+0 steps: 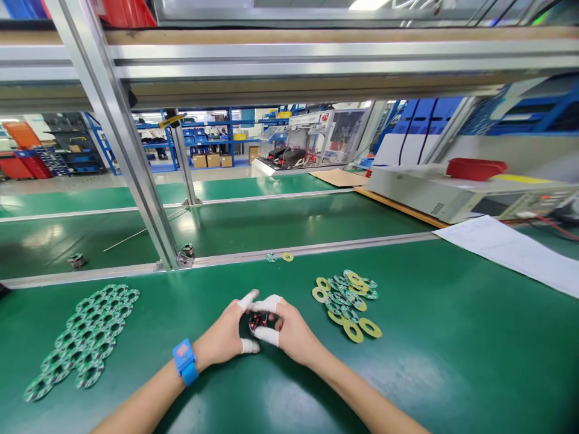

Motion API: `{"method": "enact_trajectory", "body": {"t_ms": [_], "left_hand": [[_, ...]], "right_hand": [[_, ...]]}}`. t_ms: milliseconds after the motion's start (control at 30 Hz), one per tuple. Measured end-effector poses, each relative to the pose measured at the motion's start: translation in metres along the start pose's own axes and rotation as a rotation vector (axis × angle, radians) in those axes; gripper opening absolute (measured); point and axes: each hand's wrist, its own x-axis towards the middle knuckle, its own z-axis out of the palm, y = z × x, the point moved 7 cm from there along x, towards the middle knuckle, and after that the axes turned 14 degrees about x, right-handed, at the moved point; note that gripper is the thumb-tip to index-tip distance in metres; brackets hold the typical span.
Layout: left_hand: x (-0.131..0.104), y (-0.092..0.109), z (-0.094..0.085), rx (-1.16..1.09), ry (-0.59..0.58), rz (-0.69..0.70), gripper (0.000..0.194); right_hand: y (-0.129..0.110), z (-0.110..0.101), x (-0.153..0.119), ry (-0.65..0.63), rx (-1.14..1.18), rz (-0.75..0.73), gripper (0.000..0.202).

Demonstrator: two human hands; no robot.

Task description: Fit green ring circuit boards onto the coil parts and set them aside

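Note:
A small round part with dark red copper windings, like a motor stator (256,322), is held low over the green bench. My right hand (289,328) grips it between thumb and fingers, with white covers on the fingertips. To its left, my left hand (224,331) curves open, thumb and forefinger apart around the stator's near side; whether it touches is unclear. White covers also sit on those fingertips, and a blue wrist strap (184,361) circles that wrist. On the right lies a loose pile of ring-shaped circuit boards (339,298), some showing yellow undersides.
Green ring boards (90,331) lie in overlapping rows at left. Two single rings (287,257) rest near the metal rail. Wound parts (76,260) stand beyond it, near an upright metal post (131,163). White paper (511,247) and a grey instrument (420,187) occupy the right.

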Motion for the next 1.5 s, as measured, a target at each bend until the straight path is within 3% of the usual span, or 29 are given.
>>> {"method": "enact_trajectory", "body": {"t_ms": [67, 167, 333, 433, 467, 533, 633, 733, 833, 933, 1000, 1067, 1133, 1233, 1300, 1433, 1500], "left_hand": [[0.001, 0.0, -0.001, 0.072, 0.044, -0.009, 0.084], [0.001, 0.002, -0.003, 0.189, 0.085, 0.018, 0.064], [0.001, 0.007, -0.009, 0.266, 0.109, 0.075, 0.037], [0.001, 0.008, -0.009, 0.268, 0.111, 0.067, 0.03], [0.001, 0.007, -0.008, 0.259, 0.105, 0.064, 0.029], [0.001, 0.005, -0.006, 0.218, 0.091, 0.051, 0.033], [0.002, 0.001, -0.002, 0.113, 0.058, 0.035, 0.046], [0.002, 0.0, 0.001, 0.046, 0.022, 0.026, 0.049], [0.0, -0.002, -0.001, 0.039, -0.015, 0.021, 0.054], [-0.002, -0.003, -0.008, 0.038, -0.026, 0.018, 0.062], [-0.003, -0.002, -0.019, 0.025, 0.062, 0.002, 0.057], [-0.004, 0.005, -0.03, 0.003, 0.19, -0.016, 0.043], [-0.006, 0.017, -0.032, -0.02, 0.238, -0.008, 0.032], [-0.006, 0.035, -0.02, -0.059, 0.11, 0.03, 0.031], [-0.006, 0.04, -0.014, -0.104, 0.053, 0.017, 0.035], [-0.006, 0.034, -0.018, -0.148, 0.13, -0.052, 0.039], [-0.005, 0.032, -0.02, -0.142, 0.153, -0.062, 0.04]], "right_hand": [[-0.008, 0.0, -0.002, 0.003, -0.033, -0.073, 0.019], [-0.019, 0.001, -0.01, -0.029, -0.225, -0.229, 0.025], [-0.025, 0.038, -0.033, -0.381, -0.729, -0.462, 0.036], [-0.031, 0.049, -0.04, -0.488, -0.758, -0.57, 0.024], [-0.033, 0.044, -0.037, -0.458, -0.71, -0.568, 0.019], [-0.031, 0.012, -0.022, -0.26, -0.659, -0.445, 0.022], [-0.006, -0.066, -0.001, 0.141, -0.822, -0.039, 0.032], [0.01, -0.111, 0.004, 0.194, -0.926, 0.114, 0.036], [0.014, -0.123, 0.004, 0.18, -0.931, 0.129, 0.03], [0.007, -0.113, 0.003, 0.165, -0.858, 0.115, 0.024], [0.0, -0.097, 0.004, 0.124, -0.768, 0.08, 0.019], [-0.011, -0.074, 0.004, 0.085, -0.497, -0.023, 0.014], [-0.022, -0.052, 0.002, 0.063, -0.082, -0.142, 0.012], [-0.028, -0.029, -0.002, 0.06, 0.354, -0.207, 0.013], [-0.026, -0.022, -0.004, 0.057, 0.437, -0.18, 0.012], [-0.022, -0.027, -0.006, 0.088, 0.429, -0.092, 0.01], [-0.02, -0.029, -0.008, 0.092, 0.286, -0.032, 0.031]]}}
